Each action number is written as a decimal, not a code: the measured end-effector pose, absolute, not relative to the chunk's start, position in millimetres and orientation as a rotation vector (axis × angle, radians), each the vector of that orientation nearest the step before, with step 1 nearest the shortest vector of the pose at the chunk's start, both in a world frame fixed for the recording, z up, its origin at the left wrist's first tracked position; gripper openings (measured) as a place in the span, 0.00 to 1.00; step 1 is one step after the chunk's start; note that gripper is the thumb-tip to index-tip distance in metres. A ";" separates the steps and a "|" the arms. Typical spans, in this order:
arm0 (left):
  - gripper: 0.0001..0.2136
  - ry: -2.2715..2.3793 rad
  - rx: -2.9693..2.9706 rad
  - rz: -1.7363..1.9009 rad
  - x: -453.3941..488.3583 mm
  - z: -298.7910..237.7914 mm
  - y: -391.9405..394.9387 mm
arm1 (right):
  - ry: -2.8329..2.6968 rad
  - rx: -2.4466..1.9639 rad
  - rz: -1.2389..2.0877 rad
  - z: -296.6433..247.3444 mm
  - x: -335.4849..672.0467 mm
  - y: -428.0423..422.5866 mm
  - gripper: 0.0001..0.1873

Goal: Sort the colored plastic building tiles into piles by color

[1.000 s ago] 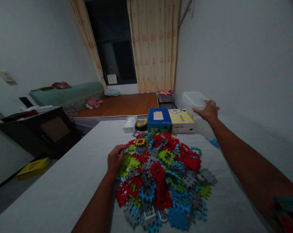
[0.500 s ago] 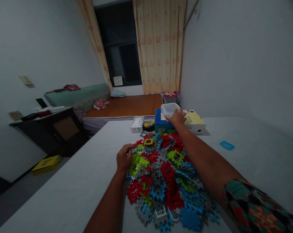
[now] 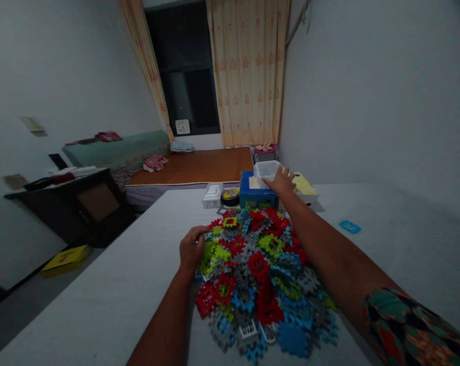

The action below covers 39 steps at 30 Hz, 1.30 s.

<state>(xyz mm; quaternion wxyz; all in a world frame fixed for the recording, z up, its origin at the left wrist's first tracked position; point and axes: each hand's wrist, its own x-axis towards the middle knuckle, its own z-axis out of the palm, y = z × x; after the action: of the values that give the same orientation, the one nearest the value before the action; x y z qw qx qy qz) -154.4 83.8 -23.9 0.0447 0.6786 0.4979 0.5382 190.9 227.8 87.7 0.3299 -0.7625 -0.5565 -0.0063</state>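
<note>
A heap of interlocking plastic tiles [image 3: 260,277] in red, blue, green and grey lies on the white table [image 3: 119,284]. My left hand [image 3: 192,247] rests curled on the heap's left edge, fingers on green and grey pieces. My right hand [image 3: 281,181] reaches over the heap to the table's far end and grips a clear plastic container [image 3: 267,171], which sits on or just above a blue box [image 3: 255,194]. A yellow box [image 3: 304,187] lies just right of that hand.
A small white box [image 3: 212,195] and a round black-and-yellow tin [image 3: 230,195] stand left of the blue box. One loose blue tile [image 3: 349,226] lies alone at the right. Beyond the table are a bed [image 3: 192,165], a dark desk [image 3: 77,198] and curtains.
My right hand carried the clear container from the far right, by the wall, leftwards to above the blue box. The left hand stayed at the heap's edge.
</note>
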 end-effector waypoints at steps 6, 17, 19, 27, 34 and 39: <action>0.12 1.593 2.005 1.576 -154.5 -23.4 87.6 | -1.777 -1.793 0.132 87.5 292.3 154.3 0.26; 0.14 1.687 1.934 1.472 -155.1 -27.9 94.2 | -2.096 -1.756 0.519 -4.1 326.8 55.1 0.17; 0.14 1.687 1.947 1.467 -154.9 -28.4 94.1 | -2.071 -1.733 0.581 1.6 322.5 58.4 0.18; 0.14 1.697 1.950 1.451 -151.8 -26.1 89.5 | -2.173 -1.549 0.636 9.9 325.8 42.4 0.23; 0.13 1.723 2.016 1.421 -152.0 -23.7 91.1 | -2.081 -1.432 0.697 -10.2 314.9 29.7 0.30; 0.13 1.725 2.053 1.375 -152.6 -24.6 92.2 | -1.897 -1.323 0.866 -18.8 319.9 29.1 0.28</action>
<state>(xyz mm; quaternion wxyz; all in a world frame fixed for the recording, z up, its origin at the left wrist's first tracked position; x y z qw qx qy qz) -152.6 92.2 -24.6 0.0639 0.6800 0.5712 0.4554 319.9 29.1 -18.8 0.3300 -0.5057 -0.7251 0.3312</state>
